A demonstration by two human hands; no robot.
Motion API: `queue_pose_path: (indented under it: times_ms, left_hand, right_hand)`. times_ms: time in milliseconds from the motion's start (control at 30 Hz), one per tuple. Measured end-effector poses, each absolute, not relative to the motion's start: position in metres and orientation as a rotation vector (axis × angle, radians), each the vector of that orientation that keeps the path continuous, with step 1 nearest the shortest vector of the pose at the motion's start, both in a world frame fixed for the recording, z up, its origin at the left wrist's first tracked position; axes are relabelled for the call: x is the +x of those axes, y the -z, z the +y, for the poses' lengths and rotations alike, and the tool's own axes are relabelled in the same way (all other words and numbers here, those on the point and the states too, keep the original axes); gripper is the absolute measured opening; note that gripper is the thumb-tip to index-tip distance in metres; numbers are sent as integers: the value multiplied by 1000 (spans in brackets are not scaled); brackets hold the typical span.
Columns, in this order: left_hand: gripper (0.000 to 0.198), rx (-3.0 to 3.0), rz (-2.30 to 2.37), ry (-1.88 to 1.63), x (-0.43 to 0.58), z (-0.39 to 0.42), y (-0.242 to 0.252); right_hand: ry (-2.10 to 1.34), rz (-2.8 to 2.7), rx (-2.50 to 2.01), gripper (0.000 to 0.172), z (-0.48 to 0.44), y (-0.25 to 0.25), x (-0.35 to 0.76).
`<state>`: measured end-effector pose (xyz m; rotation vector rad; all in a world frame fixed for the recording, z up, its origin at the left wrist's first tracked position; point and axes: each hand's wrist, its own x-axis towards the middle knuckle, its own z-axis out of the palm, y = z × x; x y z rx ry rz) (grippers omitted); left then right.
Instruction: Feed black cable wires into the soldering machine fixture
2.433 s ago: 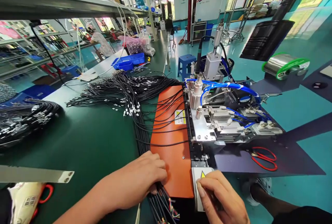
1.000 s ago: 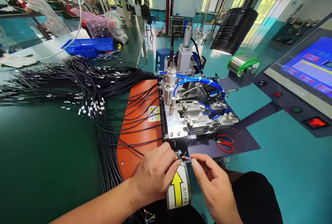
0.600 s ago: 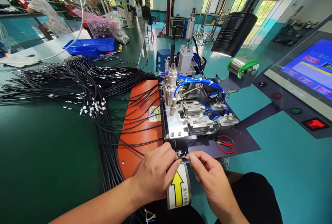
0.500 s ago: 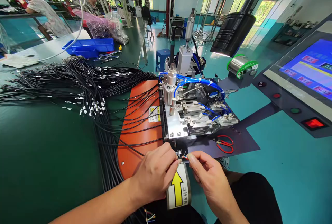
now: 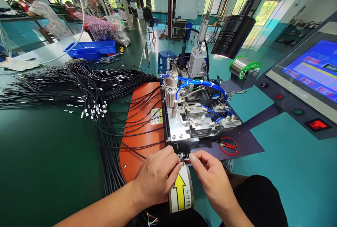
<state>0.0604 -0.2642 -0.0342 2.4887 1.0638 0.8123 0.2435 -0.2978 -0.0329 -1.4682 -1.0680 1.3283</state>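
My left hand (image 5: 162, 172) is closed, pinching a black cable near its stripped end at the machine's front edge. Thin coloured wires (image 5: 187, 159) fan out from that end. My right hand (image 5: 209, 174) pinches the tips of these wires between thumb and forefinger. Directly beyond my fingers stands the metal machine (image 5: 181, 123) with cylinders and blue air tubes. Below them is a round part with a yellow arrow label (image 5: 180, 192). Several black cables cross the orange plate (image 5: 143, 139) into the machine's left side.
A big bundle of black cables (image 5: 79, 83) lies on the green table (image 5: 52, 157). Red-handled scissors (image 5: 228, 146) rest right of the machine. A solder spool (image 5: 244, 67), a black lamp-like cylinder (image 5: 233, 35) and a control screen (image 5: 313, 69) stand at right. Two people sit at the far left.
The machine's tall rear cylinder has shifted to the right and tilted. My right fingers have moved slightly on the wires; my left hand stays nearly where it was.
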Motion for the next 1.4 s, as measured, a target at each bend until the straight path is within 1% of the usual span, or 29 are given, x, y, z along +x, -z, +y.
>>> queue_pose_path:
  times_ms: [167, 300, 500, 600, 700, 867, 1067, 1400]
  left_hand:
    - [23, 2520, 1021, -814, 60, -265, 33]
    - [19, 2528, 1000, -795, 58, -266, 28]
    - [21, 2388, 972, -700, 52, -270, 16]
    - [19, 2307, 1018, -772, 53, -273, 21]
    - [18, 2257, 1057, -861, 55, -274, 30]
    - [18, 2221, 1063, -856, 55, -274, 37]
    - [15, 2210, 1088, -895, 54, -276, 38]
    - [14, 2198, 1130, -905, 55, -277, 37]
  right_hand:
    - [-1272, -1146, -1473, 36, -292, 33, 242]
    - [-1254, -1178, -1465, 34, -292, 32, 243]
    - [-1337, -1137, -1430, 35, -299, 28, 244]
    - [-1342, -1094, -1422, 34, -303, 30, 245]
    - [-1291, -1017, -1483, 37, -305, 36, 250]
    - [-1231, -1046, -1562, 40, -306, 40, 259]
    - [-1306, -1055, -1545, 38, -307, 35, 254]
    - [-1336, -1051, -1541, 38, -310, 36, 252]
